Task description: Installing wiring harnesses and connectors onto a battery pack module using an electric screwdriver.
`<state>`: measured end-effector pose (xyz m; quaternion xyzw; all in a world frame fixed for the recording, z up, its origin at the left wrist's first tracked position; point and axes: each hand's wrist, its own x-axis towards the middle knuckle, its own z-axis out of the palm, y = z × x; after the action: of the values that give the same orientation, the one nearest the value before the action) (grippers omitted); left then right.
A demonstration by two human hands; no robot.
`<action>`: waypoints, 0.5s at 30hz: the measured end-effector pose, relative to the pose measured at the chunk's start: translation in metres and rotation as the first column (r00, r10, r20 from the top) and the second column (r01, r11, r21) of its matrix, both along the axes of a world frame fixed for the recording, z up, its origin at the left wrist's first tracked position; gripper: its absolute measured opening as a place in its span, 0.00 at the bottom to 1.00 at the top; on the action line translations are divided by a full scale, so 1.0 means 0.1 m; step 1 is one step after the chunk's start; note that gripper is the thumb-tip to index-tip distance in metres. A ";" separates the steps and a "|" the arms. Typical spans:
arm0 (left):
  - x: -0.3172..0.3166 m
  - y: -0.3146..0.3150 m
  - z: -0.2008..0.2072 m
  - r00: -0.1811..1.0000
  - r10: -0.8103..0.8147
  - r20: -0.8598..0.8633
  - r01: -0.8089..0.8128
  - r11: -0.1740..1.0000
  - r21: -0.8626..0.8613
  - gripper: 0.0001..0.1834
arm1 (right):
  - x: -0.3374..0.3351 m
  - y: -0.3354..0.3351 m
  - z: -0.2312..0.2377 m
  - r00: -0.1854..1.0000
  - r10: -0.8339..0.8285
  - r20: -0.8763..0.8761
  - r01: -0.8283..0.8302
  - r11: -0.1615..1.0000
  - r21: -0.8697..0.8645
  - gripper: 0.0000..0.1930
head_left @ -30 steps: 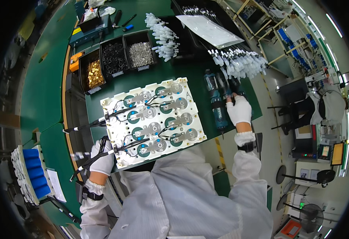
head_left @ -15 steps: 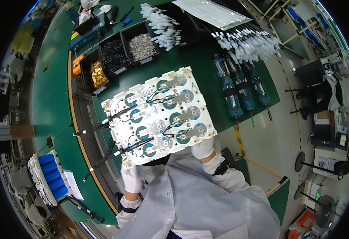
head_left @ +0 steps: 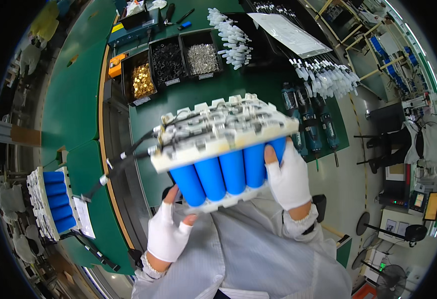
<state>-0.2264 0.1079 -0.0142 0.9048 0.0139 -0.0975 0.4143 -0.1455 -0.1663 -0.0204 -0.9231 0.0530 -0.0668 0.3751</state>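
Observation:
A battery pack (head_left: pixel 208 179) of blue cylindrical cells between two white plastic plates is lifted and tilted in front of me, its side facing me. Black cables (head_left: pixel 124 157) run off its left edge. My right hand (head_left: pixel 291 179), in a white glove with bare fingertips, grips the right end, thumb against a blue cell. At the lower left corner, my left hand (head_left: pixel 168 234), gloved alike, holds the pack near its bottom plate; some of its fingers are hidden. The top plate, with its wiring, is smeared by motion.
Beyond the pack stand bins of brass parts (head_left: pixel 142 80), black clips (head_left: pixel 167 62) and silver hardware (head_left: pixel 203 59). Several teal power screwdrivers (head_left: pixel 310 124) lie at right, near white-capped cables (head_left: pixel 323 74). Another battery pack (head_left: pixel 54 202) rests on the left green table (head_left: pixel 86 174).
The pack has tipped from showing its wired top plate to showing its blue cells. Both hands, partly hidden before, now show at its ends. The whole view has shifted slightly.

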 end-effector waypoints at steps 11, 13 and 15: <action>0.76 0.18 -0.19 0.995 -0.027 0.091 0.030 0.999 -0.034 0.32 | 0.44 -0.44 -1.12 0.914 0.128 0.385 -0.356 0.707 0.611 0.39; 0.85 0.25 -0.26 0.992 -0.071 0.107 0.071 0.997 0.008 0.30 | 0.51 -0.32 -1.26 0.885 0.110 0.453 -0.304 0.872 0.383 0.41; 0.92 0.23 -0.26 0.996 -0.046 0.075 0.049 0.998 -0.042 0.25 | 0.59 -0.39 -1.43 0.915 0.053 0.401 -0.178 0.943 0.281 0.41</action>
<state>-0.1347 0.1307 -0.0403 0.8987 -0.0252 -0.0740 0.4316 -0.0864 -0.2050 -0.1635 -0.8221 -0.0676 -0.2163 0.5222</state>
